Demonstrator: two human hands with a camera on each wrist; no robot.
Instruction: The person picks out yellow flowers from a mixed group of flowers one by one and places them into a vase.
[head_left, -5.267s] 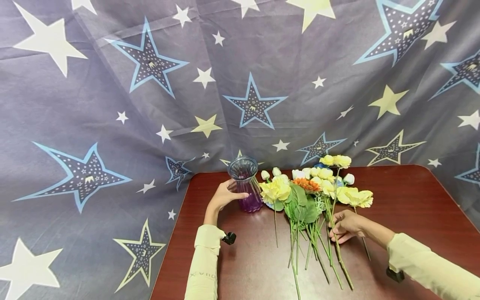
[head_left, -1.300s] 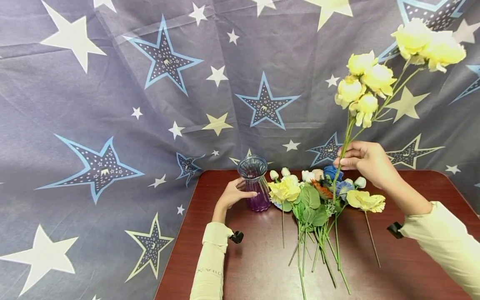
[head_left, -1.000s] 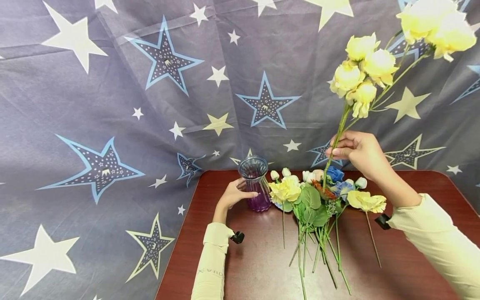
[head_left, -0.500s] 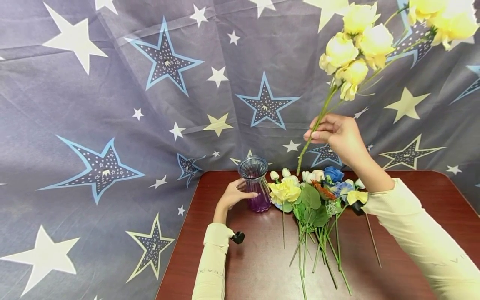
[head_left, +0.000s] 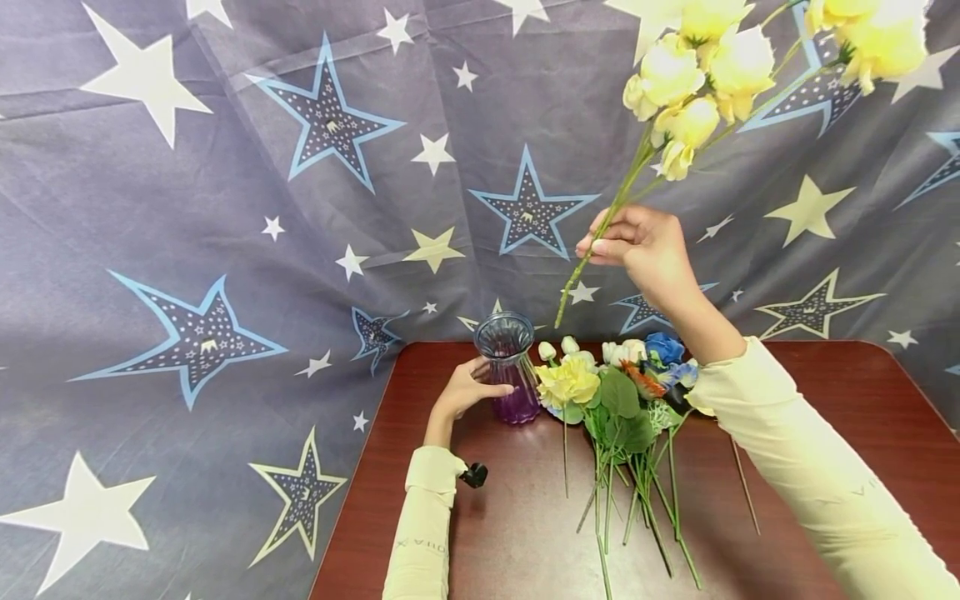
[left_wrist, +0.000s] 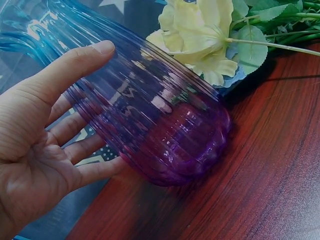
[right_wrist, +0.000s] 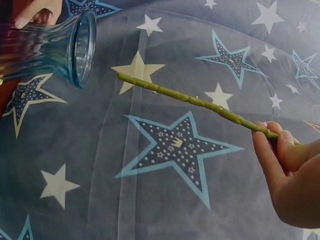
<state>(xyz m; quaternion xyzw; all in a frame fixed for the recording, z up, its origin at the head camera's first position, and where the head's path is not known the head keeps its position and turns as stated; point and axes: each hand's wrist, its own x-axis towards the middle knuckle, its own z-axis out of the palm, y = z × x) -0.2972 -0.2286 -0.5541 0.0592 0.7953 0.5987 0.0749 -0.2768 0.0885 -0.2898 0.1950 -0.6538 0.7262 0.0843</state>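
A ribbed glass vase [head_left: 512, 367], blue at the flared rim and purple at the base, stands upright near the table's back left. My left hand [head_left: 463, 390] holds its side, the thumb [left_wrist: 82, 60] across the front and the fingers behind. Raised to the upper right, my right hand [head_left: 637, 250] pinches the green stem [right_wrist: 200, 102] of a yellow flower spray [head_left: 686, 79] with several blooms. The spray leans right. Its bare lower stem end points down towards the vase mouth, apart from it and a little to its right, in the right wrist view too.
Beside the vase lies a pile of artificial flowers: a yellow bloom [head_left: 567, 381], green leaves [head_left: 621, 396], an orange flower [head_left: 645, 382] and a blue rose [head_left: 664, 348]. Their stems [head_left: 637, 492] reach towards the front of the dark red table [head_left: 525, 533]. A star-patterned cloth [head_left: 360, 167] hangs behind.
My right hand has picked the yellow flower spray from the pile, raised it and carried it left towards the vase. My left hand has stayed at the vase.
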